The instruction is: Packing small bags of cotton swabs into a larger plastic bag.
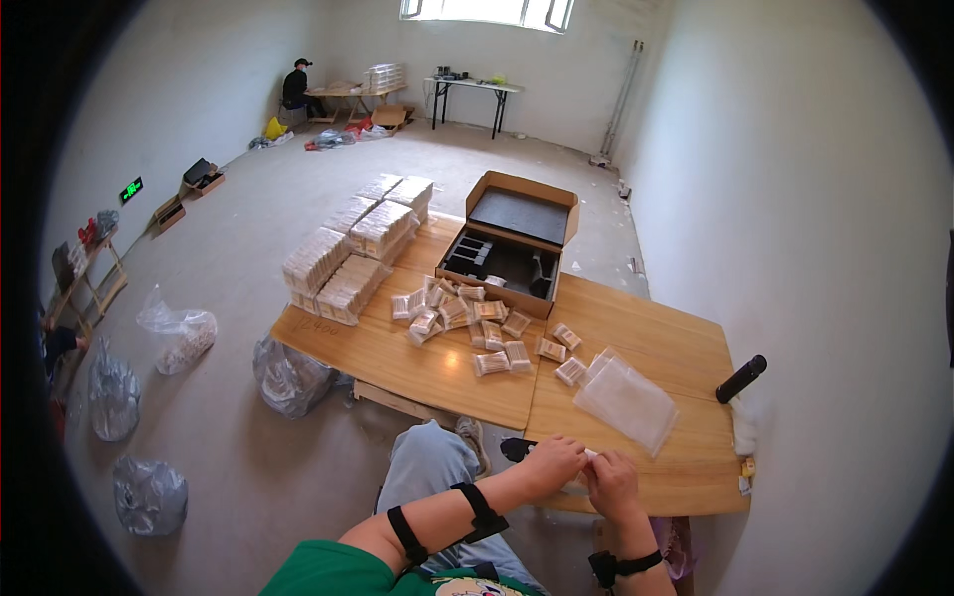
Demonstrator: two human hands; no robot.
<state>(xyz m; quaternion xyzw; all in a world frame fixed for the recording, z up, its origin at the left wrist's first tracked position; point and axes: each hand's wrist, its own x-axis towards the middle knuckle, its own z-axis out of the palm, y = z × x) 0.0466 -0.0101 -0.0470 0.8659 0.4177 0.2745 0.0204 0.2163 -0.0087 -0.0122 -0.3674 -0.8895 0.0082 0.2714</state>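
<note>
At the table's near edge, my left hand (553, 465) and my right hand (612, 485) are close together with fingers pinched. A small white piece (590, 455) shows between the fingertips, but its kind is too small to tell. Just left of my left hand lies a black flat object (516, 450), partly covered by it. Beyond my hands is a fanned pile of clear flat plastic bags (628, 405). Several small clear packets of thin sticks (491, 363) lie loose across the table's middle.
An open cardboard box (507, 294) with black contents stands behind the packets. Stacked bundles of packets (353, 283) fill the table's far left. At right stands a black cylinder (741, 378). Plastic bags (288, 377) sit on the floor; a person (296, 87) sits far back.
</note>
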